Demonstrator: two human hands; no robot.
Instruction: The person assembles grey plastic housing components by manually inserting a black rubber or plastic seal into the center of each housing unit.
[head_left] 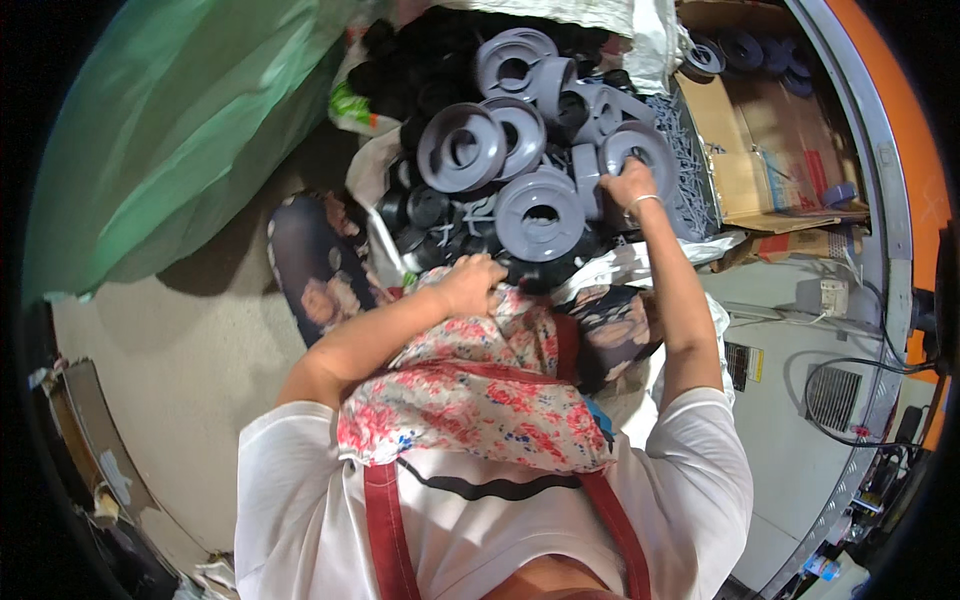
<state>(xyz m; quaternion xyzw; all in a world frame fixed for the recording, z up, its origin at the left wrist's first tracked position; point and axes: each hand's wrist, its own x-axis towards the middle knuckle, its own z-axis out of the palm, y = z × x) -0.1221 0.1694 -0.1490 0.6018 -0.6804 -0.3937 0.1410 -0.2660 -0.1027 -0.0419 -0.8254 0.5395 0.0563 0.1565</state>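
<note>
My right hand (pixel 630 184) reaches to the far right of a heap and grips a grey round plastic part (pixel 660 150), its fingertips at the central hole. My left hand (pixel 470 284) rests with curled fingers at the upper edge of my floral apron (pixel 450 345), close to the heap's near side; what lies under its fingers, if anything, is hidden. Between the hands sits a large grey flanged disc (pixel 540 215). More grey discs (pixel 460 147) and grey rings lie beyond it, on top of black round plastic parts (pixel 428 208).
Thin grey strips (pixel 688 165) are piled right of the heap. Beside them stands an open cardboard box (pixel 750 190) with grey rings inside. White sacking (pixel 600 262) surrounds the heap. A green plastic sheet (pixel 180 140) hangs at left. A metal-edged orange machine (pixel 880 80) borders the right.
</note>
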